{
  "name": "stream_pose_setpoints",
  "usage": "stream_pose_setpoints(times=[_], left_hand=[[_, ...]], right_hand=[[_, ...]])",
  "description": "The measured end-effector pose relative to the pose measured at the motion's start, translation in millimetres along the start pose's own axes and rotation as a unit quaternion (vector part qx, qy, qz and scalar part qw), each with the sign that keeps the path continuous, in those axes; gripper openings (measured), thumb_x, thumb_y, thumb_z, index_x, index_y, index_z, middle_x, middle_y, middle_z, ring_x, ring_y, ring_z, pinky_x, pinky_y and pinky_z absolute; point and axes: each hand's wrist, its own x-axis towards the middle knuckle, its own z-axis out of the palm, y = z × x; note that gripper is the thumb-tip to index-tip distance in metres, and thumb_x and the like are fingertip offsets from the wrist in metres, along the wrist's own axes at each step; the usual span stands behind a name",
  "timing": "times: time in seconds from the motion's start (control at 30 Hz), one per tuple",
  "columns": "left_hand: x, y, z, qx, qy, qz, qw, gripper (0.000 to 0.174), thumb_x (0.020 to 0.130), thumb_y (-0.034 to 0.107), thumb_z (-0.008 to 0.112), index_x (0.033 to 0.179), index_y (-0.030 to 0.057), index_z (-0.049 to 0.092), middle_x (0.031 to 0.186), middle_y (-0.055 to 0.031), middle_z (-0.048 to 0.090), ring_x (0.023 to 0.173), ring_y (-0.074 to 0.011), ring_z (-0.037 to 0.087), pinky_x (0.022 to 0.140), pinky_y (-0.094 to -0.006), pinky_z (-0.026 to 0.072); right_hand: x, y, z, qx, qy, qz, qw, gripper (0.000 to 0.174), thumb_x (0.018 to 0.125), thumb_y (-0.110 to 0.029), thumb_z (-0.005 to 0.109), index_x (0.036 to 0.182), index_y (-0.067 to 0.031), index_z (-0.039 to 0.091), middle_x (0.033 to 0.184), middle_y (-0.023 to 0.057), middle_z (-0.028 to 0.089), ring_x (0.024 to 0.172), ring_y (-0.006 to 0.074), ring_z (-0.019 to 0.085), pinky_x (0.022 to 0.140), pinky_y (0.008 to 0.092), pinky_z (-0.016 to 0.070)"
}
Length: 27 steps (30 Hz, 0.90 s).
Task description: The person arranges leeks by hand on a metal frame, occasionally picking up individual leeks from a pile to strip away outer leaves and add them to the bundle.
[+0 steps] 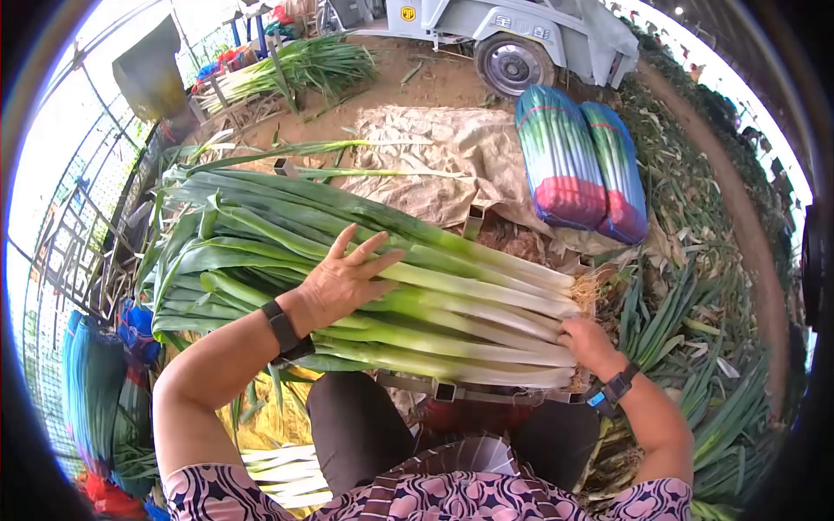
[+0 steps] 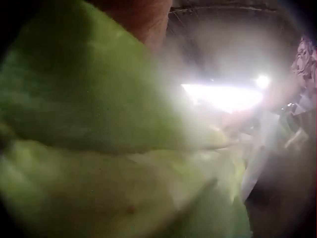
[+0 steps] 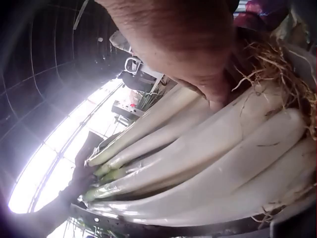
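A broad pile of large green onions [image 1: 469,326] lies across a low metal frame in front of the person, leaves to the left and white root ends to the right. The left hand [image 1: 343,282] rests on the pile with fingers spread, where the stalks turn from green to white. Blurred green leaves [image 2: 99,99] fill most of the left wrist view. Near the roots [image 3: 277,64], the right hand [image 1: 595,347] has its fingers curled down over a white stalk. Its fingertips reach in among the white stalks [image 3: 198,153] in the right wrist view.
Wrapped onion bundles [image 1: 565,165] lie at the back right, beside a crumpled tan sheet [image 1: 434,156]. A grey cart [image 1: 521,35] stands behind. Loose onions [image 1: 295,78] lie at the far left, and a blue-wrapped bundle [image 1: 91,391] stands at left. Leaf scraps [image 1: 712,347] cover the right side.
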Motion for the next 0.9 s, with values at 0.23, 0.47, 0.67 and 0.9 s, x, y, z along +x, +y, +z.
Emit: stream_pose_setpoints(times=[0.23, 0.47, 0.67, 0.9], left_hand=[[15, -6, 7, 0.015, -0.024, 0.059, 0.998, 0.029, 0.078, 0.019, 0.061, 0.106, 0.0154, 0.068, 0.149, -0.0016, 0.041, 0.136, -0.0226, 0.039, 0.112, -0.0511, 0.0285], [14, 4, -4, -0.038, -0.071, 0.027, 0.996, 0.030, 0.076, 0.016, 0.062, 0.105, 0.0123, 0.069, 0.149, -0.0031, 0.041, 0.135, -0.0228, 0.042, 0.109, -0.0470, 0.0318], [13, 2, -8, -0.189, -0.092, -0.007, 0.978, 0.027, 0.081, 0.018, 0.068, 0.106, 0.0088, 0.067, 0.149, -0.0082, 0.042, 0.135, -0.0294, 0.042, 0.109, -0.0499, 0.0299], [32, -9, 10, -0.241, -0.082, -0.048, 0.966, 0.015, 0.078, 0.014, 0.070, 0.092, 0.0096, 0.067, 0.140, -0.0078, 0.053, 0.131, -0.0268, 0.047, 0.106, -0.0476, 0.0324]], right_hand=[[8, 6, -1, -0.074, 0.014, -0.030, 0.997, 0.010, 0.079, -0.015, 0.068, 0.082, -0.0063, 0.065, 0.078, 0.0138, 0.065, 0.074, 0.0362, 0.063, 0.068, 0.0456, 0.0509], [36, -36, -15, -0.096, -0.019, -0.001, 0.995, 0.035, 0.086, -0.030, 0.062, 0.109, -0.0038, 0.060, 0.109, 0.0185, 0.062, 0.106, 0.0338, 0.058, 0.087, 0.0448, 0.0483], [40, -23, 33, -0.069, -0.006, -0.012, 0.998, 0.083, 0.089, -0.049, 0.058, 0.149, -0.0048, 0.020, 0.149, 0.0262, 0.024, 0.137, 0.0445, 0.025, 0.112, 0.0562, 0.0215], [39, -1, 43, -0.016, -0.060, -0.029, 0.998, 0.099, 0.080, -0.060, 0.062, 0.151, -0.0058, 0.018, 0.153, 0.0247, 0.014, 0.142, 0.0428, 0.013, 0.114, 0.0559, 0.0088]])
